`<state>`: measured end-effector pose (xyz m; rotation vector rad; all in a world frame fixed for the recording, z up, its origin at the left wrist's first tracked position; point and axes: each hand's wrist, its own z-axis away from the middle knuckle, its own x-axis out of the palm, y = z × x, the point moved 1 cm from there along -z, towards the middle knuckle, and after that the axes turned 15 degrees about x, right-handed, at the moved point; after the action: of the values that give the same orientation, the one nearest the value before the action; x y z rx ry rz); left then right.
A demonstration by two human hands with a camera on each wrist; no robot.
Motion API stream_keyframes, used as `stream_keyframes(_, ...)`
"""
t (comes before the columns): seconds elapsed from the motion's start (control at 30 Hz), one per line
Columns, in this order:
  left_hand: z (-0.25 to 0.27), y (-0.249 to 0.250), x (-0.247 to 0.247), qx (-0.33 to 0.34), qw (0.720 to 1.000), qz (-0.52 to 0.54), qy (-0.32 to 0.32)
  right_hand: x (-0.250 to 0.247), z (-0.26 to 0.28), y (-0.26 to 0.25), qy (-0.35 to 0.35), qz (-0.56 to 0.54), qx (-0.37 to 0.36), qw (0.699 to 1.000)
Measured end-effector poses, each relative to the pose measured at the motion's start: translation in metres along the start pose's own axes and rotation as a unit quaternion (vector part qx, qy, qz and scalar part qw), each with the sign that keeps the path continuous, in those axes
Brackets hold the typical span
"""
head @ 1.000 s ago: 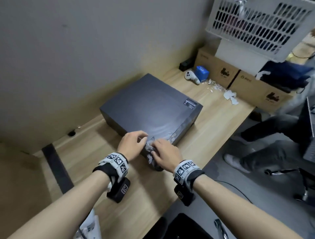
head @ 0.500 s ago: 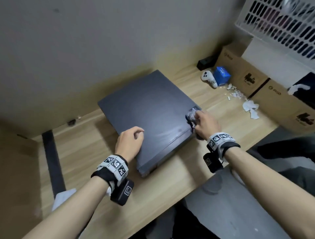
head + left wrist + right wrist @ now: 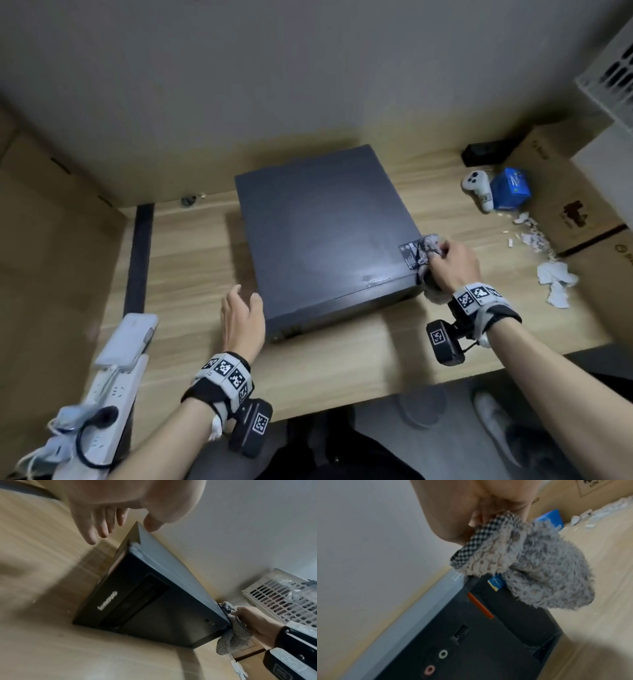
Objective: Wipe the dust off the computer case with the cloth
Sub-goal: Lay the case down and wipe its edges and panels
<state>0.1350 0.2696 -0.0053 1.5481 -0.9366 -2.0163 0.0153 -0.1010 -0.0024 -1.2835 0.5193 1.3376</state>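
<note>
A dark grey computer case (image 3: 322, 226) lies flat on the wooden desk (image 3: 191, 260), its black front panel (image 3: 145, 608) facing me. My right hand (image 3: 452, 263) grips a fluffy grey cloth (image 3: 426, 253) at the case's near right corner; the cloth (image 3: 530, 566) hangs over the top edge and front panel (image 3: 471, 635). The same cloth (image 3: 233, 630) drapes down that corner in the left wrist view. My left hand (image 3: 241, 315) is open beside the case's near left corner, fingers spread (image 3: 101, 524), thumb close to the top edge, holding nothing.
A white power strip (image 3: 102, 394) with plugs lies at the desk's left front. At the right stand a white controller (image 3: 478, 185), a blue box (image 3: 510, 188), scraps of paper (image 3: 555, 277), cardboard boxes (image 3: 568, 205) and a white basket (image 3: 613, 75). A wall runs close behind.
My right hand has kept the cloth at the case's right front corner after sweeping there from the near left. My left hand has slid off the top to the case's left side and opened.
</note>
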Motion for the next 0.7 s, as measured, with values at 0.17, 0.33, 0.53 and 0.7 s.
stream_keyframes(0.17,0.008,0.001,0.005,-0.037,0.996,0.076,-0.014,0.009,0.036,0.008,0.019,0.016,-0.033,0.999)
stream_keyframes(0.33,0.002,-0.008,-0.012,-0.042,0.995,0.086,-0.007,0.033,0.072,-0.001,0.065,-0.012,-0.136,0.988)
stream_keyframes(0.53,0.006,-0.018,-0.027,-0.018,0.998,0.056,-0.019,0.082,0.144,-0.065,0.001,-0.018,-0.253,0.967)
stream_keyframes(0.7,0.001,-0.023,-0.035,-0.002,0.998,0.055,-0.016,0.116,0.199,-0.119,-0.098,0.028,-0.332,0.938)
